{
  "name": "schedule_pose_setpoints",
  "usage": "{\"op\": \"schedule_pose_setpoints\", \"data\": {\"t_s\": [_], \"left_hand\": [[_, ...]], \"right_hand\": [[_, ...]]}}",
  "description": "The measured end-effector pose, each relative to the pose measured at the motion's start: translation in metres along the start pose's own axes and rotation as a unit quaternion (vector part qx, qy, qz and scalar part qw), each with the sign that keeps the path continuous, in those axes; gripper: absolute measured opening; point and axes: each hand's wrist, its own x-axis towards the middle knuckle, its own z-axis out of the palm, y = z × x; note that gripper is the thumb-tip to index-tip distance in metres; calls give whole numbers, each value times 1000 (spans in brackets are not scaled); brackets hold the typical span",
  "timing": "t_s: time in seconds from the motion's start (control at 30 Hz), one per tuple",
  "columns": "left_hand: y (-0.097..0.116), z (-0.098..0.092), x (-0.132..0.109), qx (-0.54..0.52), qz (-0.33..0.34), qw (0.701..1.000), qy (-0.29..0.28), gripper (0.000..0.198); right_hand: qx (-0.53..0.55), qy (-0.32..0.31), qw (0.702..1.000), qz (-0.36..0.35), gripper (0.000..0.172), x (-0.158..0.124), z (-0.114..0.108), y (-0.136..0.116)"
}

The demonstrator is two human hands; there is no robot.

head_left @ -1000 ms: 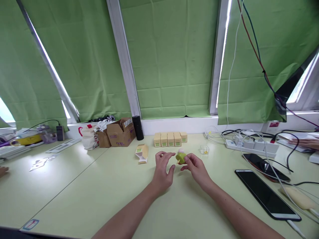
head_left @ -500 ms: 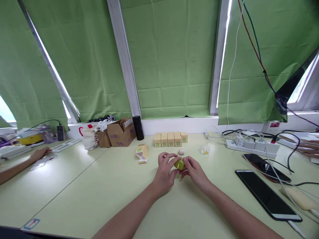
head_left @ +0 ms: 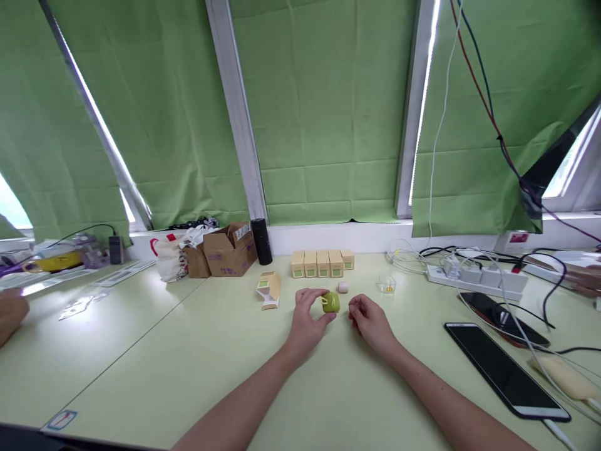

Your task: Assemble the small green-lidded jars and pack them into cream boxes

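Observation:
A small green cup-like piece with a pale loop on its left side is held between the thumb and fingers of my left hand. Just to its right, my right hand is apart from it, fingers curled and tips pressed together; whatever they may hold is too small to make out. Behind the green piece lies a small pale pink block. An opened little carton stands to the left, and several small tan boxes form a row farther back. A clear container is at the right.
A cardboard box, a bag and a black cylinder stand at the back left. On the right are a power strip, cables and a large phone. Another person's hand shows at the left edge.
My right hand has come off the green piece and moved slightly right. My left hand still holds it, now with its loop visible. The other person's hand has drawn back leftward.

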Motion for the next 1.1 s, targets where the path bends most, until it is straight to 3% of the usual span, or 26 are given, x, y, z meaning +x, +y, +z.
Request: {"op": "schedule_pose_setpoints", "data": {"t_s": [0.1, 0.2, 0.4, 0.53, 0.6, 0.73, 0.83, 0.97, 1.1], "left_hand": [[-9, -1, 5, -50, -71, 996, 11, 46], [-17, -3, 8, -117, -91, 989, 3, 45], [-21, -3, 9, -235, -116, 965, -13, 50], [-23, -3, 9, -260, -133, 956, -9, 53], [-24, -3, 9, -264, -135, 955, -4, 54], [-24, -4, 9, -263, -133, 956, 3, 55], [-23, -4, 9, -251, -132, 959, 8, 55], [-21, -3, 8, -224, -123, 967, 14, 53], [-21, -2, 9, -203, -106, 973, 9, 51]], "right_hand": [[-62, 41, 997, -32, 12, 4, 0, 6], [-147, 68, 985, -61, 13, 12, 1, 9], [-267, 87, 957, -66, 29, 38, 3, 10], [-311, 96, 945, -34, 48, 57, 8, 8], [-317, 91, 944, -23, 50, 64, 10, 8], [-290, 84, 953, -8, 27, 70, 14, 9], [-232, 105, 967, 10, 21, 70, 12, 8], [-102, 134, 985, 45, 28, 63, 6, 3], [57, 105, 988, 96, 42, 51, 0, -7]]}}
